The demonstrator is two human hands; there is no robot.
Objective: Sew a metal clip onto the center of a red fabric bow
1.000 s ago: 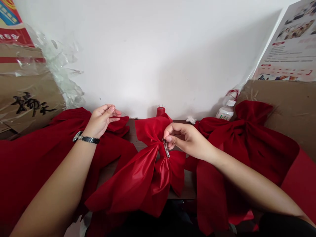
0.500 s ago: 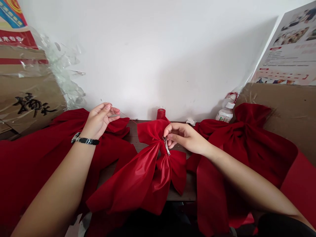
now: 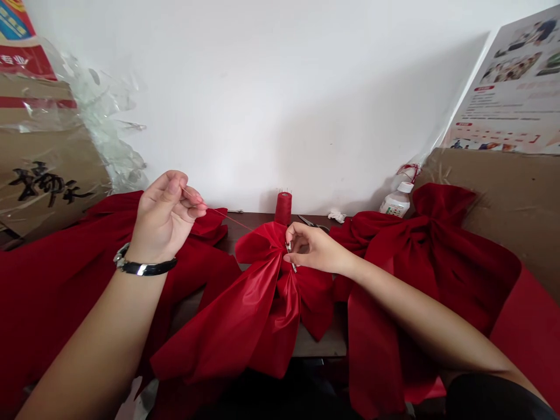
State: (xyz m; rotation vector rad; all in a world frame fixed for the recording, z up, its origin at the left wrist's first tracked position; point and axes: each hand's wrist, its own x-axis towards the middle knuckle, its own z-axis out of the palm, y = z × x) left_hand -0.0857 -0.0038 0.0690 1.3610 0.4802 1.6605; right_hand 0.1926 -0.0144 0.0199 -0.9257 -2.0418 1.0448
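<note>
Left hand (image 3: 161, 219) pinches thread (image 3: 236, 221); poster (image 3: 20, 46) reads "专业"

Clear above, barred centrally

Open air lies above the gathered red fabric bow (image 3: 258, 300), before the white wall (image 3: 236, 105). A thin red thread (image 3: 236, 222) bars the gap from left hand (image 3: 164, 216) to bow; the upright red thread cone (image 3: 284, 205) and metal scissors (image 3: 308, 222) obstruct the rear.

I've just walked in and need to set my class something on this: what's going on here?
A person's right hand pinches a metal clip at the middle of a red bow. The raised left hand holds a red thread leading toward the bow. A red spool stands behind it.
</note>
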